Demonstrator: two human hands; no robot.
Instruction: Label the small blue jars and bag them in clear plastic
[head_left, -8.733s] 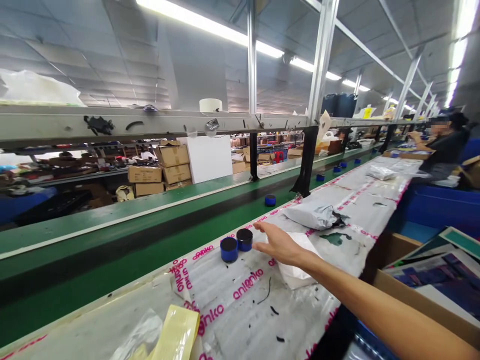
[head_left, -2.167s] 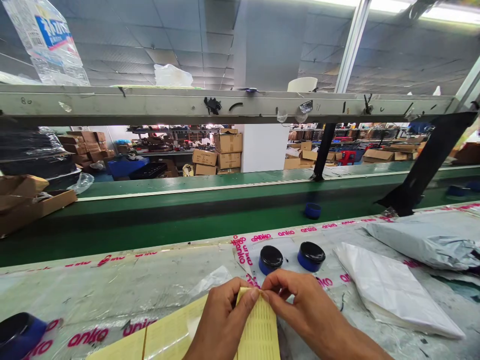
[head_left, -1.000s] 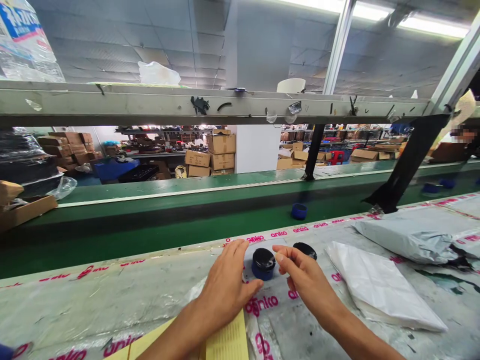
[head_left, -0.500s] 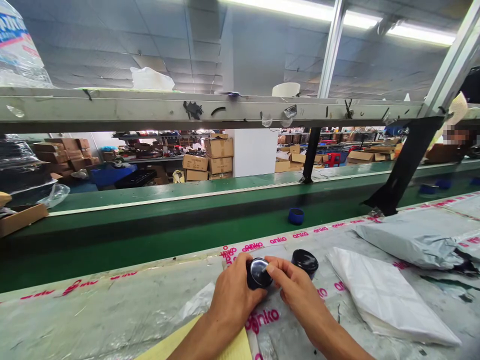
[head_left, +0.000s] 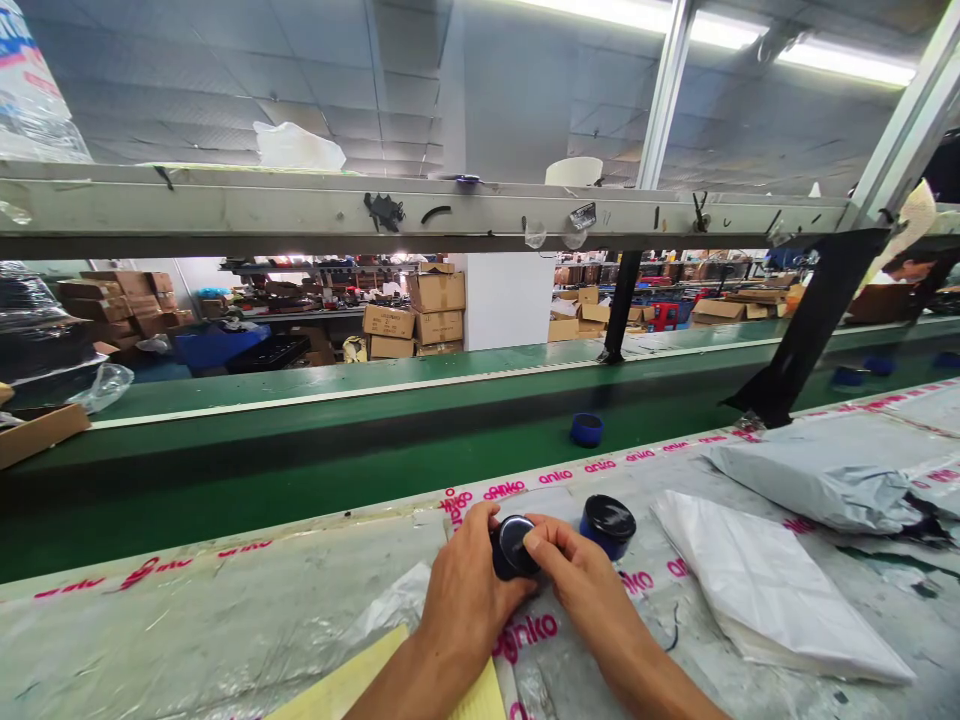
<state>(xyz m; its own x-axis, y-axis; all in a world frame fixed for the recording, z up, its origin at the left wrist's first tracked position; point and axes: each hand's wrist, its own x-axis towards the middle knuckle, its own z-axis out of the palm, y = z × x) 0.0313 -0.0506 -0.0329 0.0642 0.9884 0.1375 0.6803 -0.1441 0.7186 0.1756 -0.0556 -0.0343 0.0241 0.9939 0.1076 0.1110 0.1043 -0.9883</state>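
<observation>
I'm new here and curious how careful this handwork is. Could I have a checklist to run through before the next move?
1. Left hand around the round, glossy black-topped piece: ok.
2. Right hand at its top: ok.
3. Its underside: cannot tell, hidden.
4. Right hand clear of the dark blue, black-topped cylinder: cannot tell, they overlap in view.
5. Yellow paper sheet fully uncovered: not ok, the left forearm hides part.
6. Folded white plastic bag apart from both hands: ok.

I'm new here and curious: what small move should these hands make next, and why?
Perhaps the right hand should press gently on the round piece, since the left hand grips its side and the right thumb rests at its top edge.
</observation>
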